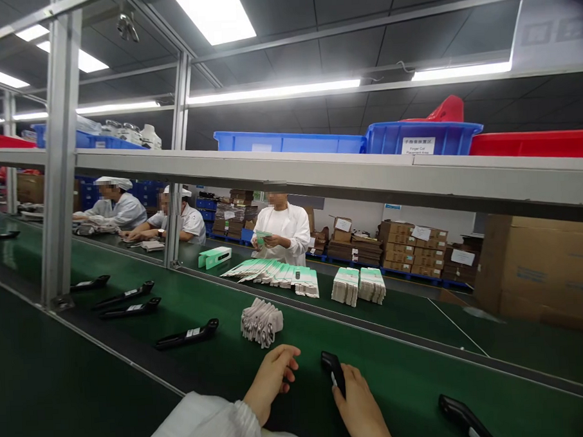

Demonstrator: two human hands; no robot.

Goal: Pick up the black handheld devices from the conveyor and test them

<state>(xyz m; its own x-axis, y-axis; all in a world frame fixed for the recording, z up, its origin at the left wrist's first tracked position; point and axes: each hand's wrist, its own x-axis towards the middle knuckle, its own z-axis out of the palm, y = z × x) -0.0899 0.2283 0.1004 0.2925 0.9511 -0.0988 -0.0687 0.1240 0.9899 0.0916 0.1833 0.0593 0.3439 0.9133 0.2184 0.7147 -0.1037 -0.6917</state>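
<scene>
My right hand (360,402) has its fingers and thumb around a black handheld device (333,371) with an angled head, over the green belt. To its left hovers my left hand (275,377), fingers loosely bent and nothing in them. Just beyond the left hand lies a pale bundle (261,323) of stacked folded pieces with shiny parts; their kind is unclear. Another black device (464,417) rests at the lower right. Several more, bearing white labels, lie to the left, the closest being a labelled black device (187,334).
Past the belt's metal rail, flat green-and-white cartons (274,274) are fanned out beside two carton stacks (345,287). A person in white (285,235) stands there holding a green piece. Overhead, a shelf (289,170) carries blue bins (293,143). A metal post (59,158) rises at left.
</scene>
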